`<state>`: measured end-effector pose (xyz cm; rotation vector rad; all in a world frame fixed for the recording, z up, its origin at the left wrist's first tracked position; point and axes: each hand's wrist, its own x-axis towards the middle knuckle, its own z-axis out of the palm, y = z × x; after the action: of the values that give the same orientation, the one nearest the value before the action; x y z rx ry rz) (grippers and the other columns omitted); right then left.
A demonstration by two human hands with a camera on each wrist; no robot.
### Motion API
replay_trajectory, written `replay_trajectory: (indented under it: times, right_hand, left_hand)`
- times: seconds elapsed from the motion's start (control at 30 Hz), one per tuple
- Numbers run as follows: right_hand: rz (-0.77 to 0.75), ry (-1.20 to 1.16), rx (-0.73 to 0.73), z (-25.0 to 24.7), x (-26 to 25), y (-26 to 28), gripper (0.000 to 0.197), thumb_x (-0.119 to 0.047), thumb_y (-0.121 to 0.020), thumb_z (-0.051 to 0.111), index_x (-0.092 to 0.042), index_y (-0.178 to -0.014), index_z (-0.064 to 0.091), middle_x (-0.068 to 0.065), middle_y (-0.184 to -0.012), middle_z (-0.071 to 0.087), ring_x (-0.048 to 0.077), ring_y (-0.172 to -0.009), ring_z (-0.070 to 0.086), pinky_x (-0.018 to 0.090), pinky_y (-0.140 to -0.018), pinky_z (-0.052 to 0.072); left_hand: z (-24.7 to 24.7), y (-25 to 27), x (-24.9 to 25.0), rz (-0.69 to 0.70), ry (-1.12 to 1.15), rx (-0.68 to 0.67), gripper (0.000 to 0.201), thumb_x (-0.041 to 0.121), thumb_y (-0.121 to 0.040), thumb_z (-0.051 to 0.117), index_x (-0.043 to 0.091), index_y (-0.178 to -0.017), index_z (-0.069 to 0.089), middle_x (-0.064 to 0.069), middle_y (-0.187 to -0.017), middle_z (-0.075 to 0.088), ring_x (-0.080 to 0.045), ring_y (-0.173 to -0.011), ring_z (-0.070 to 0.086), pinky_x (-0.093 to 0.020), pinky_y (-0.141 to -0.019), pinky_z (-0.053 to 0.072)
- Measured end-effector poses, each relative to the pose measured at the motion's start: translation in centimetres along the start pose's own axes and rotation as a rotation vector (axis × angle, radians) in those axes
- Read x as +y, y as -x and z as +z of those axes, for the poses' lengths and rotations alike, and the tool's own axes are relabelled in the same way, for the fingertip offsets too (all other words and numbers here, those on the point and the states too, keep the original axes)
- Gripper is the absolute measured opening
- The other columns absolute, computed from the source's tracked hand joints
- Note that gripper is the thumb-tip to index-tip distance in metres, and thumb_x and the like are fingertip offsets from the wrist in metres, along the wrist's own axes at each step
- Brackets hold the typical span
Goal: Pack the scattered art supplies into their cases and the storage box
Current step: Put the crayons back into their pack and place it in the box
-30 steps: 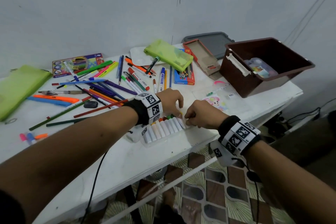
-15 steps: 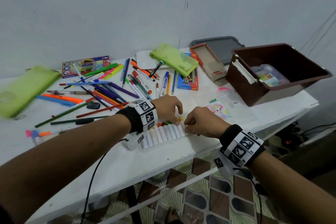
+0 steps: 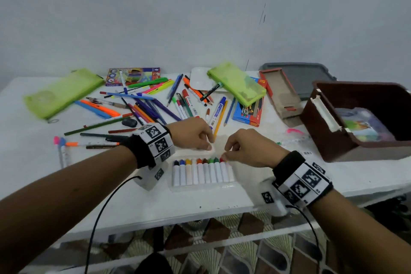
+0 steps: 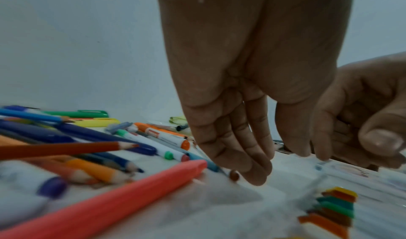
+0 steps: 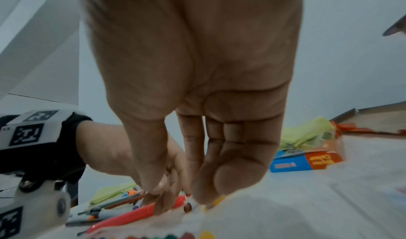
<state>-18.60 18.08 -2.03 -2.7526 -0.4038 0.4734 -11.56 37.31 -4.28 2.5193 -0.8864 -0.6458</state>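
Both hands have moved back from the marker set (image 3: 202, 172), now fully visible near counter (image 3: 178, 204) edge. Left hand (image 3: 191, 133) fingers curled, empty; right hand (image 3: 251, 148) fingers pinch the case flap at the red cap, I think. Closing comes next.

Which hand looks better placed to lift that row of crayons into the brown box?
Right, probably. The right hand already touches the red end of the crayon row, and the brown storage box stands on its side of the table. The left hand sits further from the box.
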Motion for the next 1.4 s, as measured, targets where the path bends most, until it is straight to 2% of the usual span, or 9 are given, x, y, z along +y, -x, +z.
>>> replay_trajectory:
  times: [0.27, 0.4, 0.57, 0.7, 0.87, 1.0, 1.07, 1.2, 1.4]
  right_hand:
    - [-0.150, -0.053, -0.008, -2.5, -3.3, -6.2, 0.026, -0.035, -0.090, 0.066, -0.010, -0.090, 0.072, -0.009, -0.077, 0.062, 0.010, -0.070, 0.057, 0.020, -0.061, 0.041]
    - [-0.196, -0.055, -0.033, -3.3, -6.1, -10.6, 0.023, -0.033, -0.090, 0.067, -0.011, -0.087, 0.073, -0.004, -0.079, 0.069, 0.008, -0.063, 0.059, 0.020, -0.059, 0.046]
    - [-0.187, -0.003, -0.012, -4.0, -9.3, -16.9, 0.017, -0.029, -0.089, 0.067, -0.016, -0.077, 0.068, -0.001, -0.076, 0.068, 0.010, -0.065, 0.061, 0.022, -0.061, 0.046]
    - [-0.172, 0.025, 0.048, -4.0, -11.9, -21.9, 0.017, -0.023, -0.091, 0.063, -0.009, -0.091, 0.073, 0.004, -0.087, 0.071, 0.016, -0.077, 0.061, 0.028, -0.074, 0.049]
    - [-0.151, 0.091, 0.070, -2.3, -14.4, -26.1, 0.022, -0.016, -0.094, 0.057, -0.006, -0.108, 0.071, 0.011, -0.114, 0.067, 0.025, -0.105, 0.062, 0.031, -0.089, 0.047]
    - [-0.143, 0.172, 0.022, -0.3, -14.6, -27.4, 0.020, -0.020, -0.091, 0.064, -0.007, -0.105, 0.069, 0.008, -0.107, 0.067, 0.024, -0.100, 0.061, 0.029, -0.084, 0.047]
    - [-0.145, 0.196, 0.017, 0.2, -14.3, -27.6, 0.017, -0.019, -0.090, 0.065, -0.008, -0.103, 0.068, 0.007, -0.106, 0.066, 0.022, -0.097, 0.060, 0.027, -0.078, 0.046]
    - [-0.129, 0.212, 0.002, 0.3, -13.9, -27.8, 0.013, -0.017, -0.089, 0.065, -0.008, -0.098, 0.067, 0.007, -0.104, 0.064, 0.020, -0.091, 0.056, 0.026, -0.074, 0.042]
    - [-0.114, 0.168, 0.051, -0.1, -13.6, -27.1, 0.016, -0.024, -0.086, 0.068, -0.014, -0.094, 0.059, 0.001, -0.095, 0.057, 0.018, -0.084, 0.051, 0.025, -0.068, 0.037]
  left_hand:
    - [-4.2, 4.5, -7.1, -0.167, 0.064, 0.128, 0.017, 0.026, -0.090, 0.065, 0.017, -0.104, 0.070, 0.005, -0.091, 0.073, -0.005, -0.080, 0.067, -0.020, -0.074, 0.052]
    - [-6.3, 6.2, -11.2, -0.258, 0.045, 0.237, 0.012, 0.021, -0.091, 0.063, 0.015, -0.098, 0.071, 0.013, -0.080, 0.064, -0.002, -0.075, 0.060, -0.011, -0.067, 0.045]
    - [-8.8, 6.7, -16.2, -0.373, 0.009, 0.332, 0.013, 0.020, -0.088, 0.067, 0.012, -0.094, 0.074, 0.004, -0.082, 0.065, -0.012, -0.081, 0.063, -0.029, -0.079, 0.052]
    - [-10.6, 6.1, -18.5, -0.379, -0.038, 0.358, 0.016, 0.012, -0.086, 0.068, 0.006, -0.099, 0.073, -0.008, -0.084, 0.065, -0.012, -0.067, 0.056, -0.021, -0.059, 0.040]
    - [-11.7, 4.7, -20.8, -0.360, -0.050, 0.326, 0.014, 0.013, -0.083, 0.070, 0.008, -0.095, 0.074, 0.002, -0.077, 0.060, -0.012, -0.071, 0.055, -0.021, -0.060, 0.038]
    - [-11.7, 4.5, -21.6, -0.293, -0.037, 0.299, 0.008, 0.013, -0.084, 0.069, 0.012, -0.091, 0.073, 0.007, -0.075, 0.059, -0.003, -0.063, 0.051, -0.015, -0.054, 0.036]
    - [-11.9, 4.7, -22.2, -0.263, 0.014, 0.272, 0.009, 0.012, -0.083, 0.071, 0.010, -0.092, 0.072, 0.012, -0.070, 0.058, 0.001, -0.061, 0.052, -0.018, -0.062, 0.045]
    - [-12.1, 5.7, -23.5, -0.246, 0.059, 0.230, 0.009, 0.009, -0.081, 0.071, 0.012, -0.089, 0.072, 0.009, -0.072, 0.064, -0.014, -0.076, 0.065, -0.033, -0.080, 0.055]
    - [-12.3, 7.1, -24.2, -0.248, 0.104, 0.243, 0.009, 0.013, -0.082, 0.073, 0.013, -0.091, 0.071, 0.009, -0.071, 0.068, -0.016, -0.082, 0.068, -0.030, -0.080, 0.053]
